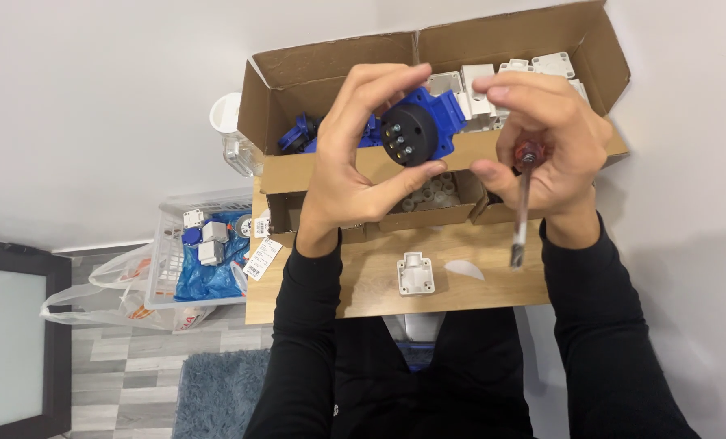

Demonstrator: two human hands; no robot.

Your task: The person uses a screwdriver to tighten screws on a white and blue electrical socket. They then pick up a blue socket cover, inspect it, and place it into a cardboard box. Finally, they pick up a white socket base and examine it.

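Socket insert (412, 130): round black plastic face, blue housing, pinched by left hand (355, 158) fingers. Right hand (546, 134) clenched on one red-handled screwdriver (523, 203), shaft toward 6 o'clock. Cardboard box (339, 73) behind.

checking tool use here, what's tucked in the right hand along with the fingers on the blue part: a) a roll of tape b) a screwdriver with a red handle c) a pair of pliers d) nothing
b: the right hand grips a screwdriver with a red handle, its shaft pointing down toward the wooden board, while both hands hold the blue and black socket part.
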